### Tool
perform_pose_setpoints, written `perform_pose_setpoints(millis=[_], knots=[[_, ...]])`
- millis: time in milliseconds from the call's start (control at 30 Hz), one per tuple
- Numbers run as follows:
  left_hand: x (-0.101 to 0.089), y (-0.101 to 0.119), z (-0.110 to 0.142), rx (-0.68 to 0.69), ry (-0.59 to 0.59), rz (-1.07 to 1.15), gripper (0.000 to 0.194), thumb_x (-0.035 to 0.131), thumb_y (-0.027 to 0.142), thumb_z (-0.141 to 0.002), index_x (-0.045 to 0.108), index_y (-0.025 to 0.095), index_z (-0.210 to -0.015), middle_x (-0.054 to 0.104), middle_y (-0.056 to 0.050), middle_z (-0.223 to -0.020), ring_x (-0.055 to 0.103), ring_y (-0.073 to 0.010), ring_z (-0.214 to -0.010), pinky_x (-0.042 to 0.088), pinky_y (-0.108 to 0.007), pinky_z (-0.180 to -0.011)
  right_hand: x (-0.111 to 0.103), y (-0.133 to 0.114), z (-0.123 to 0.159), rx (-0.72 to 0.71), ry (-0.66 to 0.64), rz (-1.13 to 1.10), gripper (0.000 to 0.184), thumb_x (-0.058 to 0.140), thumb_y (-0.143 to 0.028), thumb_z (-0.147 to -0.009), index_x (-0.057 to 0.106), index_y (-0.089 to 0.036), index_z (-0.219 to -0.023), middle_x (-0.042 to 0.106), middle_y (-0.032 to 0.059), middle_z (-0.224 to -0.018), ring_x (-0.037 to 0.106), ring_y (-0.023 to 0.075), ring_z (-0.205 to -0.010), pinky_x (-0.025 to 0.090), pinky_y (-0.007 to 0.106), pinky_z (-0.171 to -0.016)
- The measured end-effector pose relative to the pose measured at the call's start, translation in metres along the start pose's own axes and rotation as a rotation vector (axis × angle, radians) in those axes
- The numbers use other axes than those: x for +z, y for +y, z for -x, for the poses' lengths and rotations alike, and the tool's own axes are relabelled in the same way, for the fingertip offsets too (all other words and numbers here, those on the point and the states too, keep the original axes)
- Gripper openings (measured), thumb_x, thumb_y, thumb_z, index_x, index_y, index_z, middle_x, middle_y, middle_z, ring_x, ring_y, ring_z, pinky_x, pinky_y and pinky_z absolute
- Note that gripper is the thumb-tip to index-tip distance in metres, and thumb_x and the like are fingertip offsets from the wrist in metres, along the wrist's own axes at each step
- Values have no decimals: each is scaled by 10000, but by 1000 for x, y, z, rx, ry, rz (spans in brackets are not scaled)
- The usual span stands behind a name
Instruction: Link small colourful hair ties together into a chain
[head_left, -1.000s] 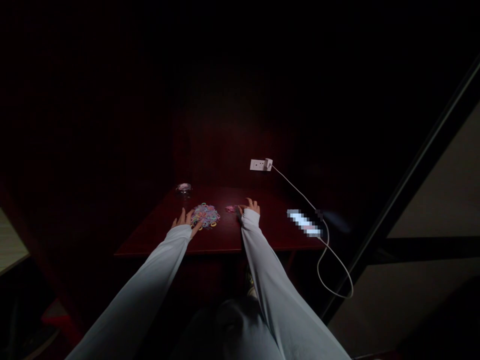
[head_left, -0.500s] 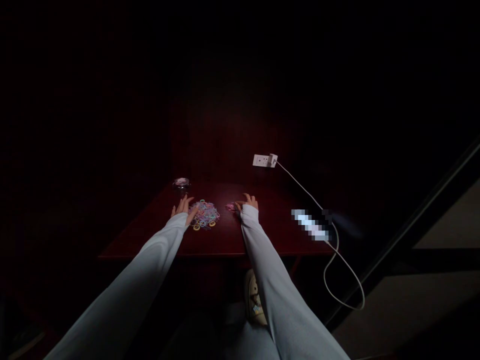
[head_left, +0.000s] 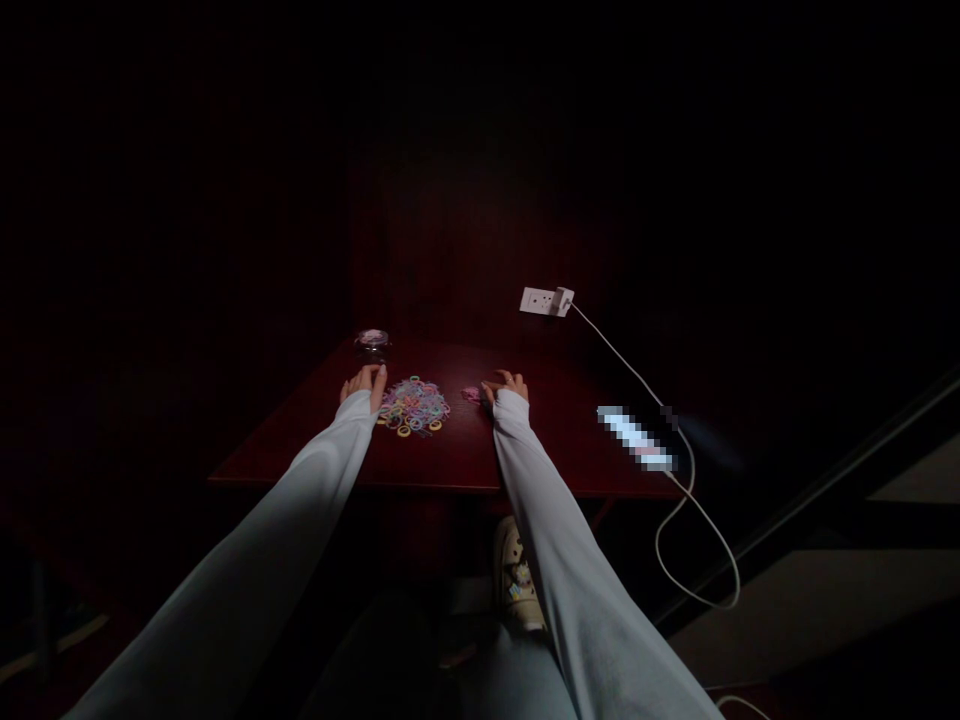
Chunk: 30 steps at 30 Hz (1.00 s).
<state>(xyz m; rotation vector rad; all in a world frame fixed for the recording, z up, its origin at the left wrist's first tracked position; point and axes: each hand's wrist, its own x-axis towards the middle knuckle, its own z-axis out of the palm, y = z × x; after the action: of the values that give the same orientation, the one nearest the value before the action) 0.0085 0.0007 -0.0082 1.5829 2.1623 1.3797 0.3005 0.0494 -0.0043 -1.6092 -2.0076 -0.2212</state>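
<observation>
A heap of small multicoloured elastic hair ties lies on the dark red table. At the heap's left edge rests my left hand, fingers loosely bent with the thumb apart and nothing visible in them. My right hand is on the table beside a small cluster of pink hair ties, its thumb and index finger apart and pointing at the cluster. Whether those fingertips touch it is too small to tell. Behind my left hand stands a clear round jar with pinkish contents.
A blurred-out bright phone-like object lies at the table's right side. Its white cable runs to a charger in the wall socket and loops below the table edge. Beneath the table shows a beige clog.
My left hand has drawn its spread fingers in and off the heap's edge. My right hand stays beside the pink cluster. The whole view has shifted slightly.
</observation>
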Motion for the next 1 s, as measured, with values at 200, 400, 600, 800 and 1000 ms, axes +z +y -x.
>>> perform_pose_setpoints(millis=[200,400,600,800,1000], knots=[[-4,-2,-5,7,-37,-36,390,383,309,-1099,688,146,-1280,754,-206,-1349,659,-319,-1370,402,-491,-1282,1,-1,1,25,42,-47,433,478,-439,-1119,868,-262,-1182,687,74,-1466,504,291,-1268,393,384,-1005],[-2,-5,-10,23,-34,-61,366,401,300,-1096,692,160,-1267,758,-188,-1328,667,-327,-1343,455,-499,-1241,1,1,-1,193,108,-60,450,427,-390,-1128,852,-242,-1131,722,93,-1359,510,274,-1223,395,378,-976],[-1,-12,-14,22,-106,-2,364,413,360,-1098,674,185,-1281,724,-176,-1395,636,-326,-1382,486,-477,-1214,3,3,-5,294,38,-164,482,382,-382,-1132,848,-262,-1123,755,78,-1268,521,275,-1204,404,396,-1018],[3,-12,-13,20,-42,62,320,427,362,-1085,687,219,-1205,740,-156,-1345,653,-324,-1337,490,-496,-1200,1,-6,-2,133,-104,-59,528,338,-399,-1149,838,-229,-1135,736,102,-1389,515,288,-1271,416,416,-1063],[9,-10,-15,74,-42,95,355,392,300,-1084,696,193,-1234,768,-148,-1289,712,-269,-1241,541,-437,-1151,-1,-11,2,45,-120,-17,547,317,-416,-1150,829,-234,-1210,722,101,-1426,502,298,-1251,410,426,-1036]])
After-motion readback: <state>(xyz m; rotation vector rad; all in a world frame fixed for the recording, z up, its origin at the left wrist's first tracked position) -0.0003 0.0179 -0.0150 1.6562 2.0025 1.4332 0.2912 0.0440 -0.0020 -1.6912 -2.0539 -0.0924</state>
